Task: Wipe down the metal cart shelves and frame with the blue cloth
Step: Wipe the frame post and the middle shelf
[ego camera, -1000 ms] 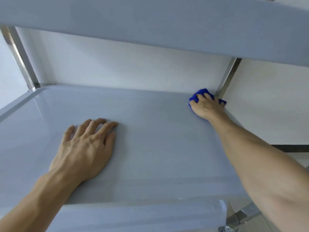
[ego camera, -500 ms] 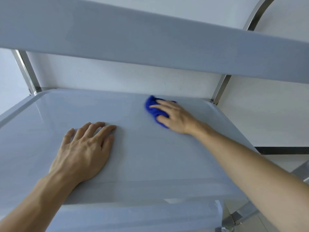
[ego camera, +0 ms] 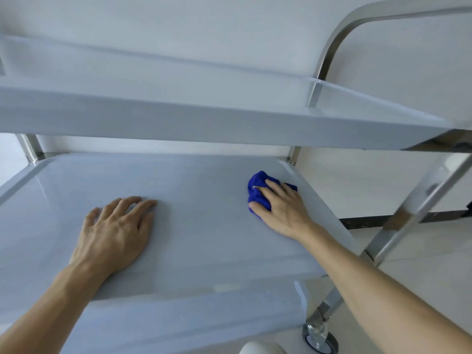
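The cart's middle shelf (ego camera: pixel 204 226) fills the view, a flat grey metal tray. My right hand (ego camera: pixel 283 210) presses the bunched blue cloth (ego camera: pixel 256 186) onto it near the right rim, fingers spread over the cloth. My left hand (ego camera: pixel 115 233) lies palm down on the left half of the same shelf, fingers straight. The top shelf (ego camera: pixel 204 118) hangs just above both hands. The shiny frame leg (ego camera: pixel 419 203) slants down on the right, and the curved handle bar (ego camera: pixel 339 31) rises at the upper right.
A lower shelf (ego camera: pixel 178 325) shows below the front edge. A caster wheel (ego camera: pixel 321 338) stands on the pale tiled floor (ego camera: pixel 421 251) at the bottom right. A white wall (ego camera: pixel 383 187) with a dark baseboard runs behind the cart.
My right hand has slid the blue cloth from mid-shelf back toward the right rim, after first sweeping left from the far right corner. The camera has tilted up. My left hand has stayed put.
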A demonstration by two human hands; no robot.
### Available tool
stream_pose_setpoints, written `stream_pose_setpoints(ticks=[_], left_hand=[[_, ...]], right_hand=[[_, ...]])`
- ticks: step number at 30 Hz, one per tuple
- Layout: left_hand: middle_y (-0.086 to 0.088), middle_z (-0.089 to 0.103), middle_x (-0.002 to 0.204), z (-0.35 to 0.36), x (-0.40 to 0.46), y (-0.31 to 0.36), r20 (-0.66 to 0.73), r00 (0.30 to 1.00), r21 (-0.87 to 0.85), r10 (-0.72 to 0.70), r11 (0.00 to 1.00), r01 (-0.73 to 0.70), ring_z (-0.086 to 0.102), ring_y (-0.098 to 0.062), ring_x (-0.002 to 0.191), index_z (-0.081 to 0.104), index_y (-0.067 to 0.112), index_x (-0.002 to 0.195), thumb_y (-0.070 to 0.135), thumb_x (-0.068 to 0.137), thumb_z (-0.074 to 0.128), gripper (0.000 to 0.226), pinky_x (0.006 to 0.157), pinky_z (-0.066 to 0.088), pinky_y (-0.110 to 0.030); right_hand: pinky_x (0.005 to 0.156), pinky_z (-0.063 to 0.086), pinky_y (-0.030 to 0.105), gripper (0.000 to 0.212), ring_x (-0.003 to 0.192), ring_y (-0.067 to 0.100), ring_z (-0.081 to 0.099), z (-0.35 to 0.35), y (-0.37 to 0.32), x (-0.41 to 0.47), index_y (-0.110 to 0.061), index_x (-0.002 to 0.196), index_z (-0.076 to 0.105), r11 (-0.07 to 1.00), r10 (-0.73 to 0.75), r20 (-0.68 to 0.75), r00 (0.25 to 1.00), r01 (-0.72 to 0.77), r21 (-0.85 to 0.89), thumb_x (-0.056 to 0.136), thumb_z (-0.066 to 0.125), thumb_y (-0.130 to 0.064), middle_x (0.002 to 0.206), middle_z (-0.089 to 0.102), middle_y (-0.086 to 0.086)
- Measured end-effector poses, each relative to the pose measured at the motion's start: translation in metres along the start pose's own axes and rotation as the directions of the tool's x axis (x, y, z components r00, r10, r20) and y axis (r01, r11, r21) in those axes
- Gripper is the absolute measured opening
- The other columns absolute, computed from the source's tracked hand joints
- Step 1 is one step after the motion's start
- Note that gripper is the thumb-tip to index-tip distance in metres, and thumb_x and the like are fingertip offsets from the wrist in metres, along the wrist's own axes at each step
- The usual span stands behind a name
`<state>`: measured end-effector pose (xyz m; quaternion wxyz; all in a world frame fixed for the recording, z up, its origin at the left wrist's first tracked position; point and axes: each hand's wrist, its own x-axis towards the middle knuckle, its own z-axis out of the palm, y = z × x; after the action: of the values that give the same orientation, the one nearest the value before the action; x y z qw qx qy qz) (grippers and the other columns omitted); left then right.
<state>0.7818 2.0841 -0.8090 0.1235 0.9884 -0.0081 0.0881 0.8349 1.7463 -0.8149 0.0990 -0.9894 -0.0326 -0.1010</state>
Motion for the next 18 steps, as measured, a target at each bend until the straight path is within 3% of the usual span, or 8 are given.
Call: stream_pose_setpoints(ticks=[4, 8, 10, 12, 13, 14, 16, 18], left_hand=[[0.014, 0.043, 0.151, 0.000, 0.000, 0.003, -0.017, 1.000, 0.002, 0.024, 1.000, -0.024, 0.034, -0.018, 0.143, 0.045, 0.043, 0.143, 0.045, 0.102, 0.030, 0.044, 0.116, 0.023, -0.045], [0.011, 0.045, 0.151, -0.006, -0.002, 0.008, -0.004, 1.000, 0.107, 0.019, 0.994, -0.018, 0.041, -0.021, 0.140, 0.047, 0.038, 0.142, 0.041, 0.102, 0.031, 0.044, 0.112, 0.029, -0.050], [0.004, 0.045, 0.152, -0.012, -0.002, 0.020, 0.000, 1.000, 0.206, 0.030, 0.978, -0.030, 0.047, -0.029, 0.136, 0.054, 0.032, 0.139, 0.034, 0.100, 0.045, 0.040, 0.109, 0.029, -0.054], [-0.006, 0.054, 0.145, -0.014, -0.004, 0.047, -0.006, 0.993, 0.118, 0.120, 0.986, -0.118, 0.057, -0.039, 0.123, 0.067, 0.023, 0.126, 0.022, 0.090, 0.065, 0.036, 0.102, 0.037, -0.058], [-0.008, 0.057, 0.141, -0.014, -0.009, 0.067, -0.014, 0.983, 0.004, 0.181, 0.983, -0.181, 0.060, -0.039, 0.118, 0.069, 0.022, 0.123, 0.022, 0.090, 0.066, 0.033, 0.099, 0.042, -0.056], [-0.006, 0.057, 0.141, -0.011, -0.016, 0.089, -0.014, 0.968, -0.100, 0.250, 0.963, -0.250, 0.061, -0.037, 0.117, 0.068, 0.023, 0.123, 0.029, 0.094, 0.061, 0.031, 0.097, 0.046, -0.052], [0.003, 0.051, 0.146, 0.004, -0.034, 0.135, 0.050, 0.926, -0.175, 0.374, 0.916, -0.361, 0.055, -0.027, 0.128, 0.061, 0.032, 0.130, 0.054, 0.095, 0.032, 0.050, 0.105, 0.041, -0.044], [0.010, 0.048, 0.148, 0.023, -0.046, 0.160, 0.032, 0.881, -0.134, 0.471, 0.876, -0.464, 0.044, -0.020, 0.137, 0.055, 0.037, 0.135, 0.061, 0.086, 0.007, 0.073, 0.111, 0.031, -0.043]], right_hand=[[0.114, 0.029, 0.042, 0.048, 0.143, 0.022, 0.035, -0.013, -0.020, -0.052, -0.032, 0.136, 0.054, 0.994, -0.109, -0.047, 0.993, 0.108, -0.033, 0.095, 0.046, -0.054, 0.154, 0.040, -0.010], [0.089, 0.045, 0.046, 0.037, 0.111, 0.030, 0.057, -0.028, -0.035, -0.101, -0.020, 0.118, 0.064, 0.976, -0.200, -0.158, 0.967, 0.183, -0.114, 0.095, 0.048, -0.044, 0.127, 0.062, -0.003], [0.081, 0.048, 0.045, 0.031, 0.102, 0.029, 0.061, -0.035, -0.034, -0.116, -0.019, 0.114, 0.066, 0.974, -0.212, -0.190, 0.959, 0.190, -0.126, 0.096, 0.051, -0.040, 0.118, 0.065, -0.004], [0.081, 0.049, 0.042, 0.025, 0.097, 0.025, 0.062, -0.044, -0.027, -0.125, -0.020, 0.109, 0.066, 0.989, -0.140, -0.221, 0.965, 0.149, 0.022, 0.099, 0.051, -0.038, 0.108, 0.068, -0.006], [0.082, 0.049, 0.036, 0.020, 0.094, 0.019, 0.063, -0.051, -0.023, -0.129, -0.024, 0.104, 0.065, 0.977, -0.051, -0.233, 0.971, 0.097, 0.188, 0.100, 0.051, -0.037, 0.102, 0.069, -0.010], [0.079, 0.049, 0.026, 0.015, 0.088, 0.008, 0.064, -0.057, -0.017, -0.133, -0.032, 0.097, 0.065, 0.911, 0.067, -0.229, 0.971, 0.034, 0.411, 0.100, 0.051, -0.035, 0.094, 0.070, -0.016], [0.070, 0.047, 0.010, 0.020, 0.076, -0.006, 0.063, -0.072, -0.006, -0.142, -0.034, 0.085, 0.065, 0.612, 0.324, -0.180, 0.929, -0.060, 0.789, 0.101, 0.053, -0.030, 0.081, 0.070, -0.024], [0.076, 0.055, 0.020, 0.016, 0.089, 0.002, 0.071, -0.085, 0.012, -0.154, -0.025, 0.099, 0.071, 0.240, 0.495, -0.052, 0.867, -0.079, 0.968, 0.101, 0.055, -0.028, 0.093, 0.076, -0.013]])
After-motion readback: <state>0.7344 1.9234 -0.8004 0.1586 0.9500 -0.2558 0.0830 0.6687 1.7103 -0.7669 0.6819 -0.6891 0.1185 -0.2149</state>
